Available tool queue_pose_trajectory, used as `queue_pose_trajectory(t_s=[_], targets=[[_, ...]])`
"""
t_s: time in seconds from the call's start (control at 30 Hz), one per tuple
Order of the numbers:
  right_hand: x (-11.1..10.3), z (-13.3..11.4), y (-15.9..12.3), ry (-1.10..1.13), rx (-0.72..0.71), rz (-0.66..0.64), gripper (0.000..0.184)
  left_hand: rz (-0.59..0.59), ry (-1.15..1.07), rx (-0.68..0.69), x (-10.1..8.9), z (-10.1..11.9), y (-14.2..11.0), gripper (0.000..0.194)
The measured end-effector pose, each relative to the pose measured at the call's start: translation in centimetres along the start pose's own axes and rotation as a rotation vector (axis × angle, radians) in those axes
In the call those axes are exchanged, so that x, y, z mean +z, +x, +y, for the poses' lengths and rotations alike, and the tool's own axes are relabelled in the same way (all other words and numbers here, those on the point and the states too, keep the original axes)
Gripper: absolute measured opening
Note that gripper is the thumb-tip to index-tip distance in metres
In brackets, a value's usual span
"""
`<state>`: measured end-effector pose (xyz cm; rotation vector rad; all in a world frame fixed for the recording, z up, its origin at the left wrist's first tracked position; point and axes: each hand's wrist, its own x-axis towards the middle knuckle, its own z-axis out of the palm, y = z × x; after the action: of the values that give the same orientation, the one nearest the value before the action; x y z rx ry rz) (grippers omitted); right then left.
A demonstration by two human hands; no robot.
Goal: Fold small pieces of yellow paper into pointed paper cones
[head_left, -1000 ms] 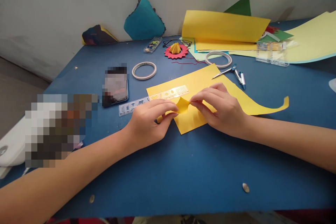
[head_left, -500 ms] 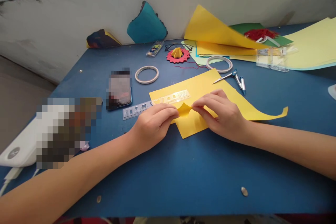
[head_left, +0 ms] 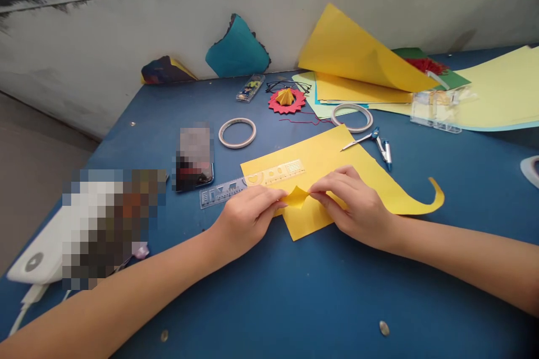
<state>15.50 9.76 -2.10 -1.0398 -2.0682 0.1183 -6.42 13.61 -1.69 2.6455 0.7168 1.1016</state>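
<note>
Yellow folded paper piece (head_left: 297,197), mid-frame: left hand (head_left: 246,216) and right hand (head_left: 357,207) each pinch one side, grips closed, probably so its peaked middle stays steady.

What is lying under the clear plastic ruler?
Through the clear ruler, the yellow sheet shows under its right part and the blue table under its left. Near the left hand, the view is partly covered.

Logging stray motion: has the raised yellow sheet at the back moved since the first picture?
Yes, downward: the right corner of the raised sheet has dropped towards the clear box.
</note>
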Motion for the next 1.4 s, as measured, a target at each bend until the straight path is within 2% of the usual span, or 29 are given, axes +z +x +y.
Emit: queue_pose_trajectory(t_s=[0.27, 0.47, 0.97, 1.4], targets=[[-0.20, 0.05, -0.06, 0.040, 0.014, -0.040, 0.013, 0.020, 0.011, 0.016, -0.19, 0.17, 0.01, 0.011], [-0.19, 0.01, -0.02, 0.031, 0.010, -0.033, 0.012, 0.038, 0.012, -0.033, -0.19, 0.18, -0.02, 0.010], [-0.20, -0.10, -0.04, 0.004, 0.002, -0.028, 0.012, 0.058, 0.018, -0.007, -0.24, 0.56, 0.46, 0.012], [-0.36, -0.46, -0.20, -0.108, -0.080, -0.050, 0.012, 0.055, 0.000, -0.025, -0.20, 0.56, 0.09, 0.013]])
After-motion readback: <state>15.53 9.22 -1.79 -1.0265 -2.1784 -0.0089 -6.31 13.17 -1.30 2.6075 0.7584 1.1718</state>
